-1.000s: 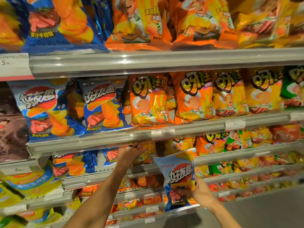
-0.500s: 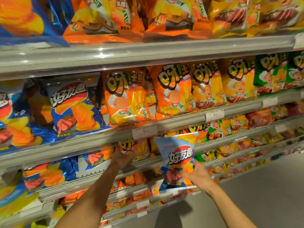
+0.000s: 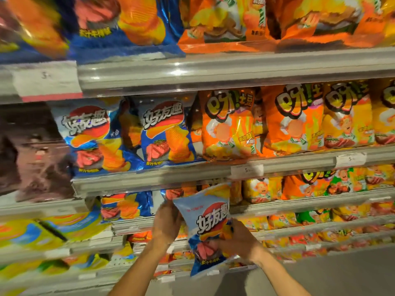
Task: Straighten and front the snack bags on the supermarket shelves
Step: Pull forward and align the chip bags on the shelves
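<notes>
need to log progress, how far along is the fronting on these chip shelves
Done, it seems: the blue bags and orange bags on the middle shelf stand upright, facing out. In hand: one blue bag, gripped by the right hand, the left hand at its upper edge. Left: shelving it; the lower shelves are too blurred to judge.

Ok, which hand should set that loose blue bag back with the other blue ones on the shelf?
Probably the right hand: it already grips the blue bag low on its front. The left hand only touches the bag's upper left edge, nearer the blue bags on the shelf, so it suits steadying them.
</notes>
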Demonstrator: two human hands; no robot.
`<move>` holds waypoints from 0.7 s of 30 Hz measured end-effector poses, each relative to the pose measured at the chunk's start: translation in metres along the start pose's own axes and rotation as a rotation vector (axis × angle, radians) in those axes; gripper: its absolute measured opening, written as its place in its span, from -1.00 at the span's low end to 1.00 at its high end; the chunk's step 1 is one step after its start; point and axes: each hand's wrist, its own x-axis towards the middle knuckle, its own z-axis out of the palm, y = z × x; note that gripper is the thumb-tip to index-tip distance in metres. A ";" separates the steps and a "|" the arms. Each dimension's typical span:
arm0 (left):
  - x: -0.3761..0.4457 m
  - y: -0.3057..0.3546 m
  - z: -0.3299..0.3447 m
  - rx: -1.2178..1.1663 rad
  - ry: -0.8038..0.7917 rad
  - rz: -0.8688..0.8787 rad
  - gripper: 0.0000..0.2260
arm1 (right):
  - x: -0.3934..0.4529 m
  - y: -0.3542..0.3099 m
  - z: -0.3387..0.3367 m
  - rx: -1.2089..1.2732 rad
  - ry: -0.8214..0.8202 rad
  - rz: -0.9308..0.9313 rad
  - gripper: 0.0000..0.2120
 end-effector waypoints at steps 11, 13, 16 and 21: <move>-0.037 -0.084 -0.065 0.781 -0.148 0.156 -0.49 | 0.092 -0.083 0.073 0.015 0.100 -0.039 -0.60; -0.036 -0.089 -0.066 0.797 -0.191 0.121 -0.47 | 0.105 -0.092 0.074 -0.005 0.189 -0.056 -0.65; -0.034 -0.090 -0.067 0.843 -0.214 0.100 -0.46 | 0.118 -0.088 0.084 0.069 0.224 -0.124 -0.69; -0.031 -0.094 -0.065 0.881 -0.250 0.087 -0.44 | 0.127 -0.076 0.097 0.136 0.307 -0.099 -0.38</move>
